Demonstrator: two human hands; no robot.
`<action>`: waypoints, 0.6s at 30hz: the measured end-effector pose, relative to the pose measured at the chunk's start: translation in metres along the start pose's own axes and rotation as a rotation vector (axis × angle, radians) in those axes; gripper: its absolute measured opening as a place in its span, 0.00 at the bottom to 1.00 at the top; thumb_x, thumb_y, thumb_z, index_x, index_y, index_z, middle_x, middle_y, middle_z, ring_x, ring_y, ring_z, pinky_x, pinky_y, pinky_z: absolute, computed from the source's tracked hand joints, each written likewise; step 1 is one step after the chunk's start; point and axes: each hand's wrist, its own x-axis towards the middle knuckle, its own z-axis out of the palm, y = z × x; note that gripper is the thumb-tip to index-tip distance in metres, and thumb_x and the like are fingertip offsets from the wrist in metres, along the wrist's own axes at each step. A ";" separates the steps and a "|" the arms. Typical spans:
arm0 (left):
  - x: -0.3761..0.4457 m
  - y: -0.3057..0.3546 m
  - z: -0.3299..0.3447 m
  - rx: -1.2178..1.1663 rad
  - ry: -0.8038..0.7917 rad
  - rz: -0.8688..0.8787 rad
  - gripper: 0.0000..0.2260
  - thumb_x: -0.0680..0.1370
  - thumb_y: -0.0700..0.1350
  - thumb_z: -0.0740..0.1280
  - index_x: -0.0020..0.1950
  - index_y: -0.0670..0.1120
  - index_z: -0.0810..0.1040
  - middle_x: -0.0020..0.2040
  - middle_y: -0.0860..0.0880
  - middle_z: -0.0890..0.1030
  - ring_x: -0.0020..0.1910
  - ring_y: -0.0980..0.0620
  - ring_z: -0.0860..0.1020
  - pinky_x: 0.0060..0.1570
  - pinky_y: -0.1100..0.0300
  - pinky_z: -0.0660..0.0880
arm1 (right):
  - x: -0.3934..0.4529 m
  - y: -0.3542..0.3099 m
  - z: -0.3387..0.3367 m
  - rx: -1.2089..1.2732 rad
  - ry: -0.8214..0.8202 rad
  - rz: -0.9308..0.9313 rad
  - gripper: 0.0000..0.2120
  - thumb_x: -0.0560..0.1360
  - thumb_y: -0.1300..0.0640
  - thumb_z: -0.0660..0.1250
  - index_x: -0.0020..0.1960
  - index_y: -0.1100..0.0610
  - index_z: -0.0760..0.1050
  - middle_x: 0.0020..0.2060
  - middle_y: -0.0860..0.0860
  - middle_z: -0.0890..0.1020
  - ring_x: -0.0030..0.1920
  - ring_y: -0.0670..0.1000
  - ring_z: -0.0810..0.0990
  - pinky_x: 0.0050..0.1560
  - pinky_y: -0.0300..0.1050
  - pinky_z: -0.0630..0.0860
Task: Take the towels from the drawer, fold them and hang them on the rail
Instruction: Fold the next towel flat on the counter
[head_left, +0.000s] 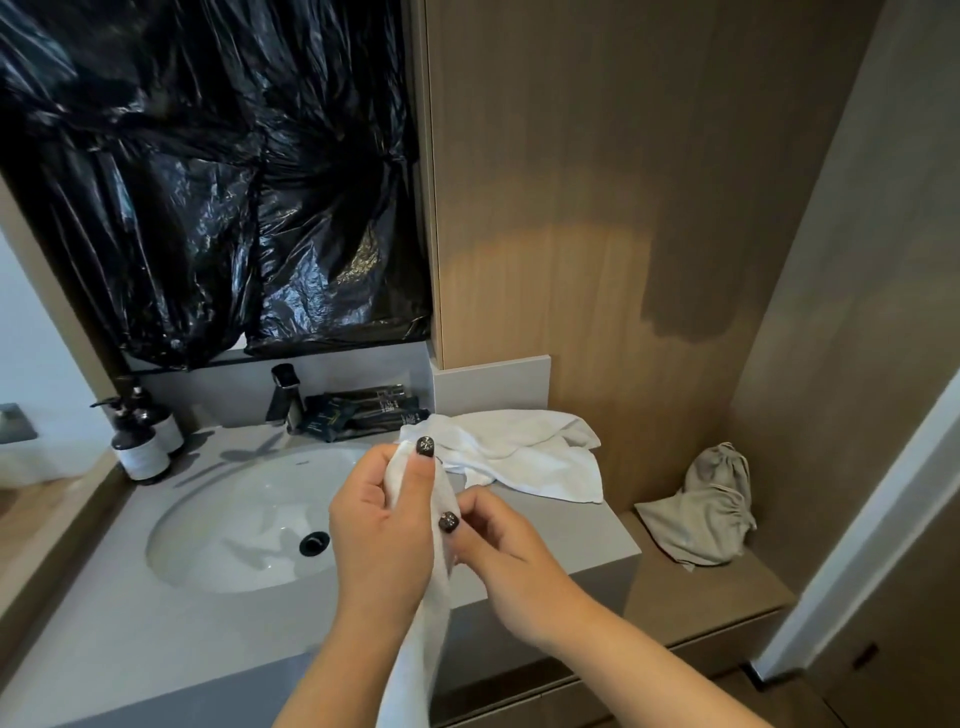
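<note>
A white towel (415, 649) hangs down between my hands in front of the counter. My left hand (379, 530) grips its upper edge, thumb on top. My right hand (498, 551) pinches the same edge just below, thumb against the cloth. A second white towel (524, 452) lies crumpled on the grey counter (130, 623) behind my hands, at the counter's right end. No drawer or rail shows in this view.
A white oval sink (244, 525) with a black drain sits left of my hands, a faucet (285, 395) behind it. Two dark pump bottles (140, 441) stand at the back left. Dark packets (363, 410) lie by the wall. A grey drawstring bag (706, 514) rests on the lower shelf.
</note>
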 end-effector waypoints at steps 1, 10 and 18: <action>0.000 0.000 -0.001 -0.005 0.003 -0.017 0.11 0.79 0.44 0.67 0.36 0.52 0.77 0.28 0.54 0.74 0.29 0.57 0.70 0.30 0.60 0.69 | -0.001 0.001 0.000 0.031 0.004 -0.004 0.08 0.80 0.49 0.62 0.47 0.53 0.74 0.41 0.49 0.77 0.45 0.50 0.75 0.52 0.50 0.74; -0.002 -0.001 0.001 0.025 0.177 0.011 0.13 0.77 0.46 0.71 0.38 0.64 0.79 0.27 0.59 0.75 0.26 0.61 0.70 0.27 0.72 0.67 | -0.013 0.001 -0.034 0.118 0.019 -0.081 0.06 0.74 0.55 0.67 0.39 0.53 0.76 0.32 0.45 0.73 0.35 0.43 0.68 0.38 0.36 0.64; 0.008 -0.006 0.003 0.009 0.197 -0.001 0.12 0.78 0.47 0.69 0.39 0.64 0.76 0.24 0.61 0.73 0.23 0.60 0.68 0.27 0.69 0.68 | -0.034 0.010 -0.075 -0.336 0.283 -0.087 0.23 0.81 0.54 0.63 0.30 0.57 0.60 0.26 0.45 0.62 0.30 0.44 0.59 0.33 0.40 0.57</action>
